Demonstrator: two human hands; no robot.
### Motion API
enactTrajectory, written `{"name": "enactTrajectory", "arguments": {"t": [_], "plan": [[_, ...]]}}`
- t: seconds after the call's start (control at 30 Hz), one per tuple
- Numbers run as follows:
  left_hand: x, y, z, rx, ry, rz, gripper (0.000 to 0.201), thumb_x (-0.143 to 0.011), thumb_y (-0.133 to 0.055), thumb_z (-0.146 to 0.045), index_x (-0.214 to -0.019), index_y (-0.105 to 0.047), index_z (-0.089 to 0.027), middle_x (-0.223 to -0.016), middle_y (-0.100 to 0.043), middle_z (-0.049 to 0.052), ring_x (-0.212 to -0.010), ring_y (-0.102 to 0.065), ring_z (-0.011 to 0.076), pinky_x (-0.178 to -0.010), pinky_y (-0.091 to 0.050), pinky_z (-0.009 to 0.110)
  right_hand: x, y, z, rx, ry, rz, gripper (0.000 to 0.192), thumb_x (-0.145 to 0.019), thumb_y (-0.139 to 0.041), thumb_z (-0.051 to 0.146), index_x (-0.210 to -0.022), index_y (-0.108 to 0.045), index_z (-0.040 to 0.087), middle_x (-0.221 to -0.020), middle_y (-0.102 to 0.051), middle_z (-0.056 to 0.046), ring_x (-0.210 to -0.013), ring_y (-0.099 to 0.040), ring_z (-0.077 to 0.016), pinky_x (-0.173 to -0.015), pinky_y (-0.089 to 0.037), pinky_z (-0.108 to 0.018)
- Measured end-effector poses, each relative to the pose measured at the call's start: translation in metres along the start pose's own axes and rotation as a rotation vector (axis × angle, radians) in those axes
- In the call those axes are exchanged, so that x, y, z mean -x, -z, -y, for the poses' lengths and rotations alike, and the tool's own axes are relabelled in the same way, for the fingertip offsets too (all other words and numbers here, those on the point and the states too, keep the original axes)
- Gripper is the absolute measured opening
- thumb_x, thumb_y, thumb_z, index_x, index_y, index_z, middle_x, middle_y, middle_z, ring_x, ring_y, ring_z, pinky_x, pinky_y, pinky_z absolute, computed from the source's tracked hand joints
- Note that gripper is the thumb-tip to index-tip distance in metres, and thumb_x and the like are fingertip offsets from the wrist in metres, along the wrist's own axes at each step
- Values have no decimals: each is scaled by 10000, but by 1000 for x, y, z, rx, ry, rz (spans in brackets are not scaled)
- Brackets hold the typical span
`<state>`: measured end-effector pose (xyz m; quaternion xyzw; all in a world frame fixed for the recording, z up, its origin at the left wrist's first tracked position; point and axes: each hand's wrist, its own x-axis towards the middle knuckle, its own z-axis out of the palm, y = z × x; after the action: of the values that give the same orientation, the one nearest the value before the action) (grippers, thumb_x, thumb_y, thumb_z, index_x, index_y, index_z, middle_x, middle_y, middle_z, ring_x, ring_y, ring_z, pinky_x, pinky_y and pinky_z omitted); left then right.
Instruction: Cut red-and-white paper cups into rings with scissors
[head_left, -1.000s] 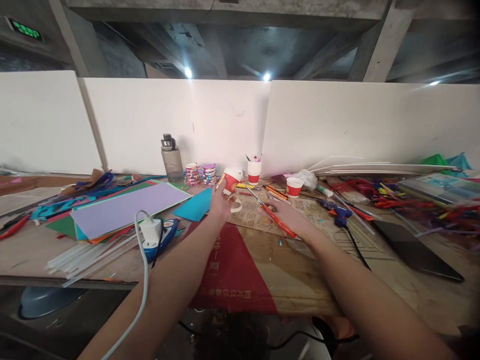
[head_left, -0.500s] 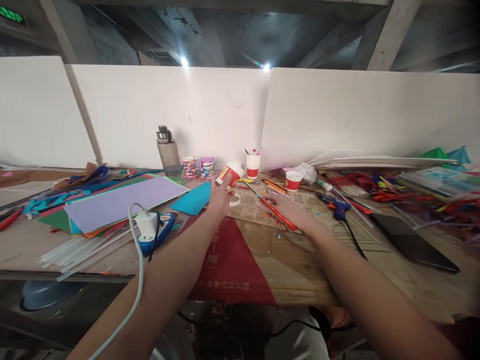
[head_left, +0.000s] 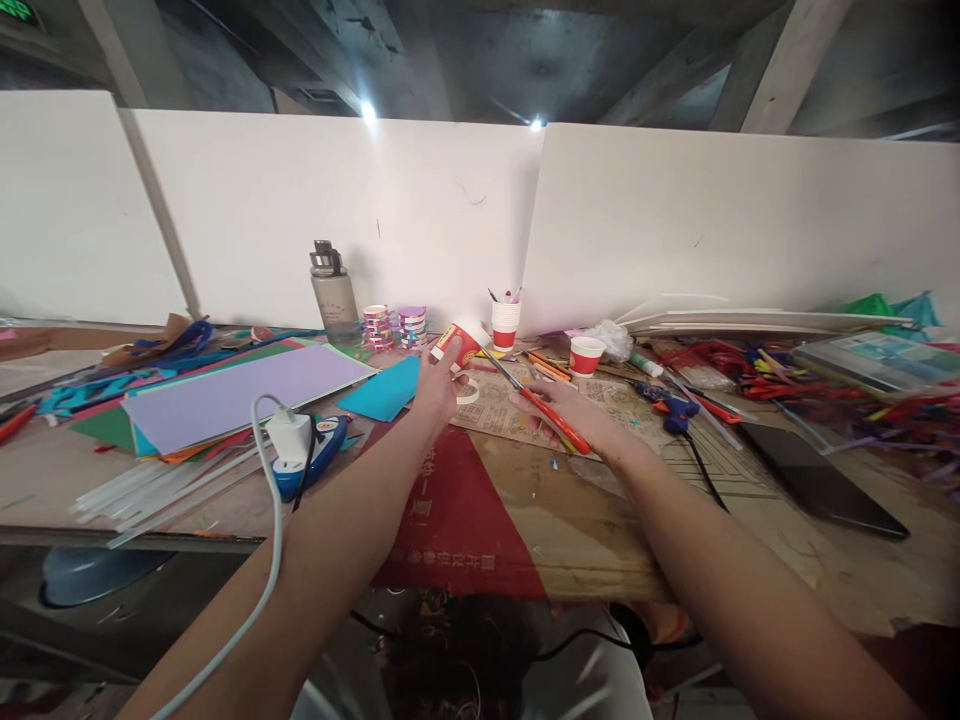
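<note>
Pens in upright cup point(head_left: 506, 325)

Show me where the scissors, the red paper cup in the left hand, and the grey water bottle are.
scissors point(head_left: 556, 424), head view, on the orange handle.
red paper cup point(head_left: 459, 345), head view, on its red side wall.
grey water bottle point(head_left: 334, 298), head view, on its translucent body.

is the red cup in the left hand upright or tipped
Tipped: the red paper cup lies on its side in the left hand, rim toward the scissors.
</note>
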<state>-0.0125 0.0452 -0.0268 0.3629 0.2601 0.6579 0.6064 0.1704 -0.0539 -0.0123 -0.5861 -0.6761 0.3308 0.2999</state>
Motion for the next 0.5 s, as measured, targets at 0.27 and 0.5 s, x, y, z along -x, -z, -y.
{"name": "enactTrajectory", "arguments": {"t": [0.27, 0.5], "plan": [[1, -1, -1, -4, 39, -20, 682, -588, -921, -486, -1149, -601, -265, -807, -701, -16, -575, -614, 113, -493, -390, 219, -2, 1, -1, -2, 9, 18, 552, -848, -598, 699, -1109, -698, 223, -717, -647, -38, -514, -561, -157, -442, -473, -282], [-2, -2, -8, 49, 84, -41, 663, -632, -897, -497, -1192, -627, -266, -858, -709, 6, -652, -655, 134, -572, -460, 247, 0, -1, 1, -27, -6, -18, 516, -820, -643, 692, -1035, -697, 226, -665, -635, -15, -481, -548, -139, -415, -462, -257]]}}
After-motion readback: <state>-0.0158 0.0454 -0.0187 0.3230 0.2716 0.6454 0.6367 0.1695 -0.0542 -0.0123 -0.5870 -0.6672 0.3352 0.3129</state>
